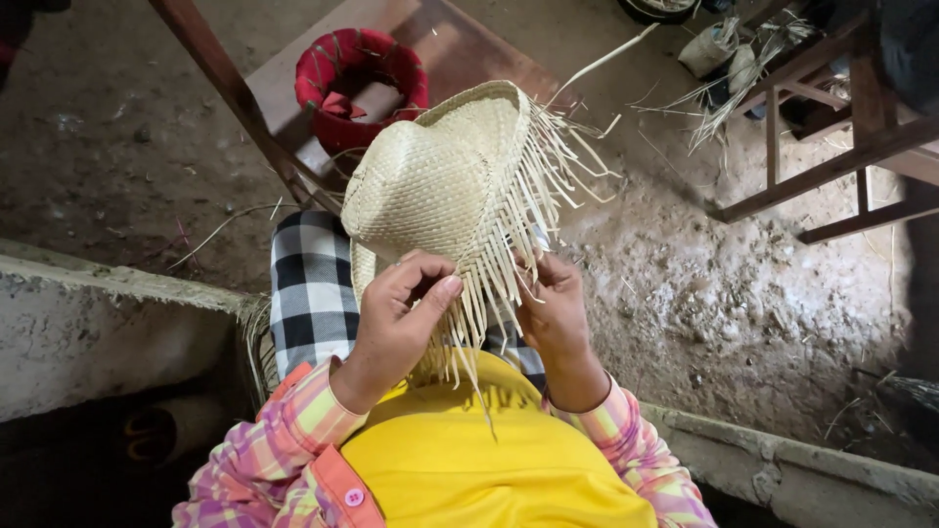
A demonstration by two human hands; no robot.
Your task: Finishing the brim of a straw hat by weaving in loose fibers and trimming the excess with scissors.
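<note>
- Two hands work at the fringe of a woven straw hat (435, 181), close to the body, above a yellow garment (469, 460) and pink plaid sleeves (293, 440).
- Left hand (396, 323) is curled, thumb and fingers pinched together on loose straw strands (489, 284) at the hat's unfinished brim.
- Right hand (553, 308) sits just beside it, its fingers tucked in among the same strands; they seem closed on a few, though the fringe hides the fingertips.
- Hat rests crown-up over the lap, on a black-and-white checked cloth (308, 284), with the free strands hanging toward the person.
- Beyond the hat, a red cloth-wrapped basket (362, 83) stands on a wooden board (460, 44).
- Farther right, a wooden frame (831, 147) stands on the dirt floor (724, 303), with straw scraps (724, 93) scattered near it.
- Low concrete ledge (98, 313) runs along the left side.
</note>
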